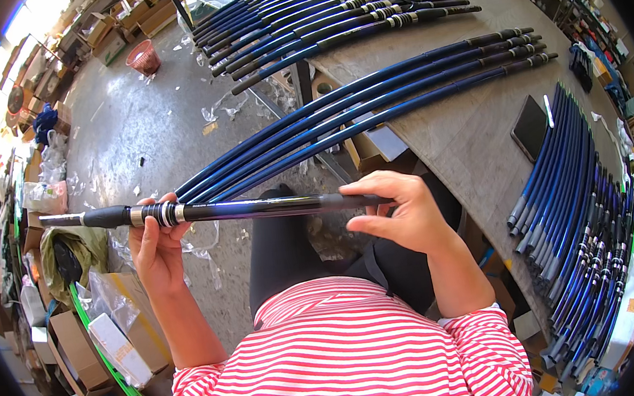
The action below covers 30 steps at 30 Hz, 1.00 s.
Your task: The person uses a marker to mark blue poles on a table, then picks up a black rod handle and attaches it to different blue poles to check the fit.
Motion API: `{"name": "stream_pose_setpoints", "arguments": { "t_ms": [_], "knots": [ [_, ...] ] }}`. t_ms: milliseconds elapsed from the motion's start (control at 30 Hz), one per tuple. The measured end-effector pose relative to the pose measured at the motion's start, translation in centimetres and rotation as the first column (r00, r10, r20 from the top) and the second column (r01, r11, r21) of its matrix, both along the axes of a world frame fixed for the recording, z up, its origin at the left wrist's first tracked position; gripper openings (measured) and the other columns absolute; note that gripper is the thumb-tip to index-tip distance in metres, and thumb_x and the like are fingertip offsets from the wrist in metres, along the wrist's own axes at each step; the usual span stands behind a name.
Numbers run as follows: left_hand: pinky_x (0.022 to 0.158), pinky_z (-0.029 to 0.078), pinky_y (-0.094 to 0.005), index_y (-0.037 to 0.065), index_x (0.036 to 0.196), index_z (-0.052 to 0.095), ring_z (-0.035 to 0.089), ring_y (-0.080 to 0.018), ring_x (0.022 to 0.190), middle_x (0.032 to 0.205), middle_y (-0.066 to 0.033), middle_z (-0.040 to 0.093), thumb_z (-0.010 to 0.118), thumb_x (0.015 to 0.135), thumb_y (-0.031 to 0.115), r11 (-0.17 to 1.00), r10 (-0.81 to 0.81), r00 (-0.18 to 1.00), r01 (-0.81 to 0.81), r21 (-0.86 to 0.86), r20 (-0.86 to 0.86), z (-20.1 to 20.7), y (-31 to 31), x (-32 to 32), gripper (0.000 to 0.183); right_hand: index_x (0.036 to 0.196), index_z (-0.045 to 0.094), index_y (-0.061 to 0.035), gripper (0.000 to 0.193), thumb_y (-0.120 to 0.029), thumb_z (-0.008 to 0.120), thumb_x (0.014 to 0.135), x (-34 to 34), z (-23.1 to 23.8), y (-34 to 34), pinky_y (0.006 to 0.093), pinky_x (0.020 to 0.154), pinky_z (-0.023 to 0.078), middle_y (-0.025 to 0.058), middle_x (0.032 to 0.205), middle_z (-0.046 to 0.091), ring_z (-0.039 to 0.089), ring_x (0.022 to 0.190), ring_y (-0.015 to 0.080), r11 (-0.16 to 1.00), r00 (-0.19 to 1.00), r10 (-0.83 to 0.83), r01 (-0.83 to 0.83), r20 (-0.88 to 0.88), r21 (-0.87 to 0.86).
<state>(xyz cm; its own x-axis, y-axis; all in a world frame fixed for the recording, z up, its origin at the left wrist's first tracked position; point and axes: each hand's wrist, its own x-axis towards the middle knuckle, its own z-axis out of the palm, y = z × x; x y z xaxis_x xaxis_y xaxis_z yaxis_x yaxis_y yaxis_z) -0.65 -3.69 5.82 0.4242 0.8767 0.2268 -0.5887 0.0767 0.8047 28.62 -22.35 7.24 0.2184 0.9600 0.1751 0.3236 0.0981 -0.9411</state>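
Telescopic rod [250, 208], glossy black with silver rings near its left end, lies almost level across the front of the lap, held up by the hands alone. Left hand [159, 251] is closed around the ringed part, thumb in front and fingers wrapped behind; that looks like a sound anchor, firm enough to stop the rod rolling without pressing hard on the rings. Right hand [407, 211] is at the matte dark end with thumb and fingers parted, the thumb hanging clear below; whether the upper fingertips touch the rod I cannot tell. A good grip there would bring the thumb up opposite the fingers and press evenly, with any turn or pull made along the rod's own line so that it does not bend.

Just beyond, four blue rods [369, 107] fan out from behind the held one to the grey table [432, 139], so lifting the work slightly should spare both finishes a knock. On the right, a dark tablet [529, 128] sits beside a dense bundle of rods [556, 177]; wide swings that way are best avoided. Farther off lies another row of rods [331, 16].
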Motion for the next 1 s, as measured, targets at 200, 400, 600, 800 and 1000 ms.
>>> {"name": "stream_pose_setpoints", "arguments": {
  "t_ms": [200,400,600,800,1000],
  "knots": [
    [0.076,0.054,-0.0335,-0.003,0.128,0.034,0.061,-0.0248,0.09,0.11,-0.0274,0.053,0.053,0.089,0.021,0.988,0.064,0.998,-0.06,0.145,-0.022,1.5,0.3,2.2,0.049,0.094,0.063,0.0016,0.022,-0.013,0.067,0.079,-1.8,-1.3,0.9,0.0217,0.057,0.042,0.0056,0.077,0.061,0.054,0.066,0.0101,0.995,0.997,0.047,-0.042,-0.058,0.096],
    [0.088,0.046,-0.0329,0.0,0.123,0.039,0.057,-0.0242,0.103,0.113,-0.0216,0.054,0.069,0.076,0.007,0.914,-0.4,0.904,0.405,0.004,-0.149,-1.3,-7.6,10.3,0.056,0.094,0.063,0.002,0.022,-0.016,0.063,0.082,-4.6,-1.8,1.5,0.0273,0.064,0.045,0.0105,0.079,0.062,0.058,0.07,0.0172,0.999,0.985,0.016,-0.009,-0.171,0.046],
    [0.086,0.046,-0.0378,0.004,0.099,0.046,0.06,-0.0283,0.095,0.098,-0.0181,0.06,0.059,0.085,0.01,0.951,-0.307,0.95,0.303,-0.065,-0.064,-1.4,-6.7,10.0,0.02,0.097,0.062,0.0007,0.026,-0.02,0.064,0.081,-4.4,-1.3,1.0,0.0281,0.062,0.047,0.0134,0.081,0.063,0.061,0.07,0.0234,0.986,0.991,-0.06,0.04,0.122,0.163],
    [0.08,0.048,-0.0359,0.004,0.101,0.045,0.062,-0.0264,0.088,0.093,-0.0173,0.06,0.058,0.085,0.008,0.99,-0.14,0.985,0.142,0.011,-0.098,-0.7,-4.7,7.8,0.021,0.093,0.063,0.0013,0.027,-0.024,0.063,0.083,-2.8,-2.1,-0.2,0.023,0.057,0.043,0.0086,0.075,0.062,0.058,0.064,0.0148,0.982,0.995,-0.068,0.053,0.079,0.18],
    [0.077,0.047,-0.034,0.004,0.101,0.049,0.059,-0.0232,0.084,0.092,-0.016,0.058,0.054,0.087,0.01,0.989,-0.084,0.988,0.098,0.114,-0.128,-0.3,-4.0,6.8,0.016,0.093,0.062,0.001,0.024,-0.018,0.066,0.079,-2.4,-2.1,-0.2,0.0224,0.062,0.043,0.0085,0.079,0.061,0.057,0.071,0.0141,0.979,0.997,-0.059,0.049,0.046,0.198]
  ]
}}
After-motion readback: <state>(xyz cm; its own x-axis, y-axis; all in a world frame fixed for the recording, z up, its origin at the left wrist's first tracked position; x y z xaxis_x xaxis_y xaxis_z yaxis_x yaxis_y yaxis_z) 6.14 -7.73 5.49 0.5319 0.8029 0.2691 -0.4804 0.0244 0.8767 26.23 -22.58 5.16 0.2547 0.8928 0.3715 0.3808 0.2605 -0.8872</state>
